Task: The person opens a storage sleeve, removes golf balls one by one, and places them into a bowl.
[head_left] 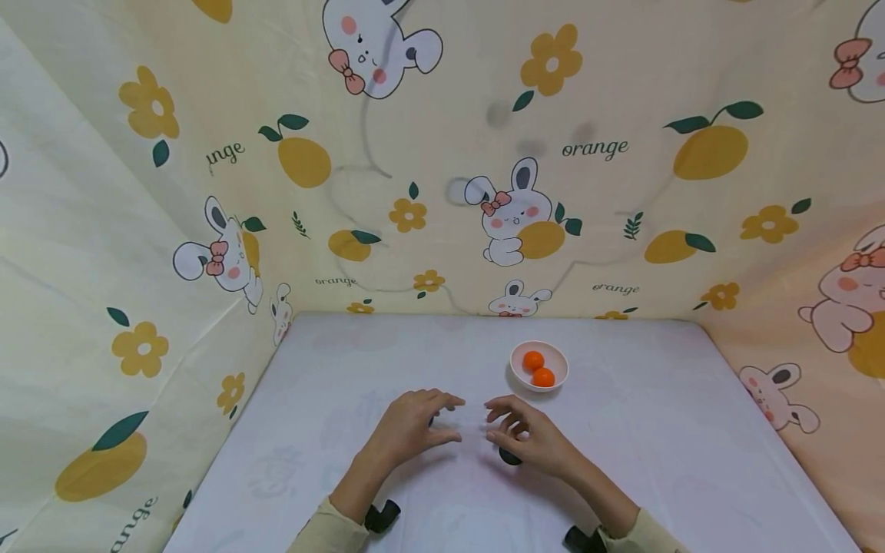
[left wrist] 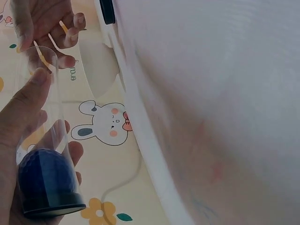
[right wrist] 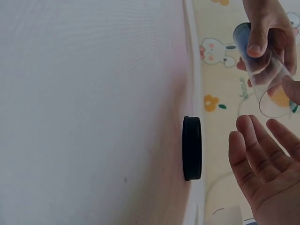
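My left hand (head_left: pixel 413 424) grips a clear plastic tube (left wrist: pixel 57 110), its thumb along the wall. Inside, a dimpled blue ball (left wrist: pixel 47 176) sits against the dark closed end (left wrist: pixel 54 208). The tube's other end, round and uncovered, points toward my right hand (head_left: pixel 535 439). That hand is held beside this end with fingers loosely bent and spread, and nothing is gripped in it. Whether its thumb touches the rim, I cannot tell. Below the right hand a black round cap (right wrist: pixel 192 148) lies on the table, partly hidden in the head view.
A small white bowl (head_left: pixel 515 374) holding two orange balls (head_left: pixel 543 377) stands beyond the right hand. The white-covered table (head_left: pixel 332 361) is bordered by printed fabric walls (head_left: pixel 442 192) at the back and sides.
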A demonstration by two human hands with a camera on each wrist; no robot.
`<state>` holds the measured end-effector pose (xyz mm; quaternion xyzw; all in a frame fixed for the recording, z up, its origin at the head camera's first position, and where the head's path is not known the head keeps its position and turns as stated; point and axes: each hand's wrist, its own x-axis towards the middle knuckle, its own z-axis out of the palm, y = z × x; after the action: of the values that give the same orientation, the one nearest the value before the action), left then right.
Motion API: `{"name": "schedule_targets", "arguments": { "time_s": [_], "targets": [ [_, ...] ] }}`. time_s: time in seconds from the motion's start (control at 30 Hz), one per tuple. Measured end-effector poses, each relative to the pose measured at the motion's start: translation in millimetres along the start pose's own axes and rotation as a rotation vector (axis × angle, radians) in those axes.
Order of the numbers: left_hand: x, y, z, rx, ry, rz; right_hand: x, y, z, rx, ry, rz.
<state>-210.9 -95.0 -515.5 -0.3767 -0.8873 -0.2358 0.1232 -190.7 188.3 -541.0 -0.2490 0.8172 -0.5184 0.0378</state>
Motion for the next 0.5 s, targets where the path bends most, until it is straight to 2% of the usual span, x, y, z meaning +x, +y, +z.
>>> {"name": "schedule_targets", "arguments": {
  "time_s": [0.17, 0.5],
  "targets": [
    [0.1, 2.3, -0.9, -0.006, -0.025, -0.014, -0.6, -2.2, 0.9, 0.025, -0.016, 0.046],
    [0.2, 4.4, -2.1, 0.077, -0.022, 0.001, -1.0, -3.6, 3.4, 0.029, -0.007, 0.030]
  ]
}}
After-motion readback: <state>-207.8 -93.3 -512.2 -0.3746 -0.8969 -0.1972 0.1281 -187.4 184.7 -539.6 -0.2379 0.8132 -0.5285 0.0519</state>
